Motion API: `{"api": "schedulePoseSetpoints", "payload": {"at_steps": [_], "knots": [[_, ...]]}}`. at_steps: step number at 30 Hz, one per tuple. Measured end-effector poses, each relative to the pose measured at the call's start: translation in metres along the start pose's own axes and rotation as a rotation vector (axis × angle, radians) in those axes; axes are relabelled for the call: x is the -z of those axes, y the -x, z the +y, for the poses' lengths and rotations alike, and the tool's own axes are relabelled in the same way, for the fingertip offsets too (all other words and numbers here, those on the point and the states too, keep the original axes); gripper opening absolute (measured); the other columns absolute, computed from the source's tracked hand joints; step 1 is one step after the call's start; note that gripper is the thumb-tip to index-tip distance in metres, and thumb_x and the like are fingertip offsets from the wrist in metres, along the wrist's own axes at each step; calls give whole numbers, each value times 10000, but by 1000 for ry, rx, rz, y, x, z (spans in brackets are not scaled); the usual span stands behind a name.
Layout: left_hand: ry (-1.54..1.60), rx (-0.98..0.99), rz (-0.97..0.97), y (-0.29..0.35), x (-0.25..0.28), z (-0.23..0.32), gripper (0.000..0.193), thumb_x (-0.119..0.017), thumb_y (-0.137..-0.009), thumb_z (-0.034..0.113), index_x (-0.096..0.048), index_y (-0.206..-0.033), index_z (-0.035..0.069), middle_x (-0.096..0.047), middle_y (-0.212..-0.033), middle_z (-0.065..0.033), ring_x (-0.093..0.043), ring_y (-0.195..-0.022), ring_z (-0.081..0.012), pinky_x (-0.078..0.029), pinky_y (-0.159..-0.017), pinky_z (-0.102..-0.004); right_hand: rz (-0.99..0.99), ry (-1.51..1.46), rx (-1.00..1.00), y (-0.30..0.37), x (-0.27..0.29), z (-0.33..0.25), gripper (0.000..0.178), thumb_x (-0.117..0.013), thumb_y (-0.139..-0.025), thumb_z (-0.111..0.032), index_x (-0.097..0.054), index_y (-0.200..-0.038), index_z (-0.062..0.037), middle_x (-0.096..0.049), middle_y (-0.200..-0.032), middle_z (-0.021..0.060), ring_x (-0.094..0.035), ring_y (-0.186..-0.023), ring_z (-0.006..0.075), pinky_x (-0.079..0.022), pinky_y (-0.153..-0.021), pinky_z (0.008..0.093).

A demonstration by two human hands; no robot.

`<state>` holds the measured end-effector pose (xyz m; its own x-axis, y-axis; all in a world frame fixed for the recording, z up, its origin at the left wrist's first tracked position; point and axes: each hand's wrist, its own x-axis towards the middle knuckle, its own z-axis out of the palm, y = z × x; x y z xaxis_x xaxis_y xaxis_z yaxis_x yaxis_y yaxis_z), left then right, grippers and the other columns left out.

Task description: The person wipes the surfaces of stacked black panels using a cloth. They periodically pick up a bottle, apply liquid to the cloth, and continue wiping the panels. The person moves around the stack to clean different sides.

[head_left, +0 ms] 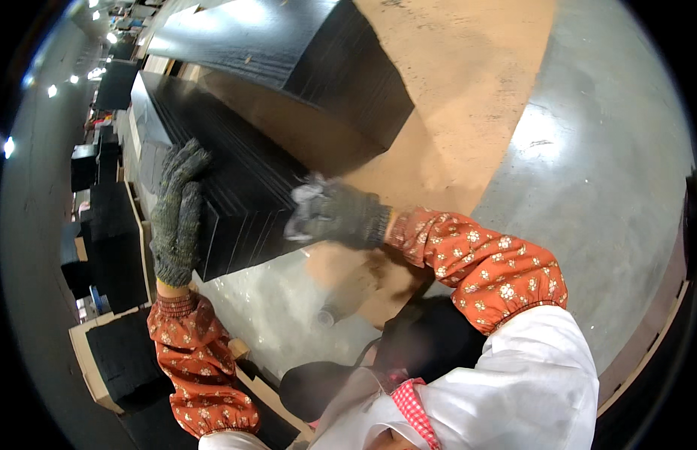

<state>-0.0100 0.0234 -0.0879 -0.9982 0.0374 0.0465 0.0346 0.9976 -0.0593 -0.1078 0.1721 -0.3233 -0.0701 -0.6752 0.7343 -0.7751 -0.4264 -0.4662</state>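
Observation:
A row of thin black boards [243, 154] stands pressed together in front of me, with their edges facing up. My left hand [177, 214], in a grey knitted glove, lies against the left face of the row, its fingers stretched out. At the near right corner of the boards is my right hand [347, 215], gloved the same way. It holds a crumpled whitish cloth [305, 201] against the board edges. The cloth and the right fingertips are smeared by motion.
Beyond the boards sits a larger black stack [318, 60]. Brown sheeting [468, 90] covers part of the grey floor [581, 195]. More black stacks [116, 240] on pale wooden supports line the left side. A small round object [325, 318] lies near my legs.

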Motion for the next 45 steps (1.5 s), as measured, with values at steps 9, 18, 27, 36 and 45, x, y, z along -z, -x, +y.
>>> {"api": "schedulePoseSetpoints", "payload": {"at_steps": [9,18,27,36,45], "knots": [[264,201,174,-1,-8,-1,323,-456,-951,110,-544,-1252,35,-531,-1312,-126,-455,-1259,-259,-296,-1099,-370,300,-235,107,0,-6,-10,448,-657,-675,-153,-605,-1120,-134,-575,-1145,104,-534,-1112,296,-432,-950,427],[172,300,306,2,-6,0,300,-520,-941,121,-574,-1223,34,-596,-1226,-123,-548,-1150,-231,-400,-1001,-338,-38,-492,-583,28,51,-23,349,-613,-852,-309,-609,-1135,-106,-610,-1110,108,-596,-1007,292,-472,-876,377],[76,643,712,100,-37,-43,308,-540,-931,57,-541,-1238,34,-586,-1220,-105,-571,-1089,-182,-455,-949,-295,199,-665,-862,28,13,11,304,-554,-924,-252,-587,-1119,-20,-609,-1088,150,-579,-1033,289,-435,-930,376],[519,259,-85,166,-133,59,860,-779,-624,283,-403,-1377,103,-394,-1413,-187,-373,-1311,-353,-299,-1086,-429,118,-1043,-1137,65,-5,-8,349,-519,-961,-271,-540,-1183,-3,-590,-1070,81,-568,-932,173,-474,-845,325],[1196,465,-35,136,-193,99,865,-821,-563,267,-458,-1336,125,-566,-1227,-140,-534,-1156,-290,-414,-985,-391,-104,-1258,-1075,43,10,-32,390,-471,-986,-292,-495,-1226,14,-586,-1064,92,-565,-900,171,-470,-807,301]]}}
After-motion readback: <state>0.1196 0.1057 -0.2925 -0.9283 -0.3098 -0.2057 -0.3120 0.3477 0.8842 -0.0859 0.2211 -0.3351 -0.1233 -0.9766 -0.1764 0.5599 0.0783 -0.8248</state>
